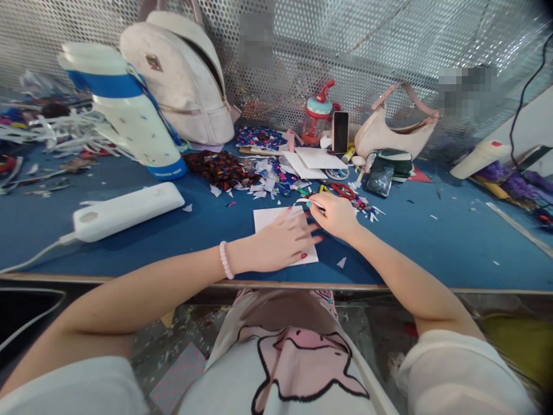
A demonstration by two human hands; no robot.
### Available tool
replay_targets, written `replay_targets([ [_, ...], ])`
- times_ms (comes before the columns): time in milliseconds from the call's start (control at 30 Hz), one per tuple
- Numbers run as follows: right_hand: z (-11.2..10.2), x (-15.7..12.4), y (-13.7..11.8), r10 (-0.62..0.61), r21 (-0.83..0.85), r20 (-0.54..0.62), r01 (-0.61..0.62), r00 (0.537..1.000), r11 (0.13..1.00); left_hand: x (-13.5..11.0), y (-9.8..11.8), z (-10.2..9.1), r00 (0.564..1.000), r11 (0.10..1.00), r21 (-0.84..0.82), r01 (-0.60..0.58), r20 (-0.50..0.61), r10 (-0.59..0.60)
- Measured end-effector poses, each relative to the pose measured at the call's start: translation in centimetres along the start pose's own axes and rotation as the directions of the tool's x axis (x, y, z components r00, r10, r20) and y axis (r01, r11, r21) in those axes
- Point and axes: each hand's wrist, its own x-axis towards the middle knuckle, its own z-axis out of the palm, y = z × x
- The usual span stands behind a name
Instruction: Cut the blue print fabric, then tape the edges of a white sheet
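My left hand (280, 237) lies flat, fingers spread, on a white rectangular sheet or card (265, 216) near the table's front edge. It covers most of that piece, so its thickness is hard to judge. Just beyond its fingertips, my right hand (336, 214) is closed in a pinch at the card's far right corner. A thin white strip (301, 200) curves out from between the right thumb and fingers. Whether the strip is joined to the card cannot be made out. A small white paper scrap (341, 263) lies on the table to the right.
Behind my hands are paper scraps (270, 183), two white cards (310, 160), red-handled scissors (343, 191) and a phone (340, 131). At left stand a tall bottle (138, 121), a white power bank-like block (129, 210) and a backpack (181, 80). A pink handbag (389, 129) sits at the back right.
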Motion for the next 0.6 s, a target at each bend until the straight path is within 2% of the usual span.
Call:
replay_targets([
  [33,0.0,0.0,0.0,-0.002,0.002,-0.001,0.002,1.000,1.000,-0.1,-0.3,0.2,0.997,0.995,0.070,0.072,0.020,-0.073],
  [67,0.0,0.0,0.0,-0.002,0.003,-0.003,0.002,1.000,1.000,-0.1,-0.6,0.3,0.993,0.991,0.096,0.092,0.060,-0.098],
  [133,0.0,0.0,0.1,-0.001,0.005,-0.009,0.001,1.000,1.000,-0.3,-0.9,-0.1,0.987,1.000,0.016,0.001,0.160,-0.004],
  [200,0.0,0.0,0.1,0.001,0.005,-0.008,-0.001,1.000,1.000,-0.4,-1.0,-1.3,0.947,0.959,-0.238,-0.153,0.242,0.212],
  [267,0.0,0.0,0.1,0.007,-0.001,-0.008,-0.007,1.000,1.000,-0.3,-1.2,-2.6,0.866,0.793,-0.581,-0.184,0.286,0.411],
  [300,0.0,0.0,0.2,0.010,-0.004,-0.008,-0.010,1.000,1.000,-0.2,-1.5,-3.1,0.860,0.706,-0.693,-0.145,0.265,0.437],
  [333,0.0,0.0,0.2,0.010,-0.006,-0.008,-0.010,1.000,1.000,-0.1,-1.9,-3.4,0.898,0.667,-0.736,-0.118,0.209,0.389],
  [367,-0.1,0.0,0.2,0.008,-0.005,-0.008,-0.008,1.000,1.000,0.0,-2.6,-3.6,0.944,0.692,-0.715,-0.104,0.147,0.294],
  [400,-0.1,0.0,0.2,0.005,-0.003,-0.008,-0.005,1.000,1.000,0.1,-3.3,-3.6,0.986,0.771,-0.631,-0.081,0.063,0.156],
  [433,-0.1,0.0,0.2,0.001,0.001,-0.008,-0.001,1.000,1.000,0.2,-4.2,-3.5,0.999,0.869,-0.495,-0.016,-0.034,-0.001],
  [467,-0.2,0.0,0.2,-0.002,0.005,-0.010,0.002,1.000,1.000,0.3,-5.0,-3.3,0.983,0.946,-0.309,0.096,-0.120,-0.139],
  [500,-0.2,0.0,0.2,-0.001,0.007,-0.015,0.001,1.000,1.000,0.3,-5.8,-2.9,0.961,0.974,-0.100,0.204,-0.171,-0.218],
  [533,-0.2,0.0,0.3,0.001,0.008,-0.019,-0.001,1.000,1.000,0.4,-6.4,-2.6,0.940,0.955,0.076,0.288,-0.214,-0.267],
  [600,-0.2,0.0,0.3,0.005,0.009,-0.027,-0.005,1.000,1.000,0.5,-6.5,-1.7,0.924,0.900,0.245,0.360,-0.230,-0.307],
])
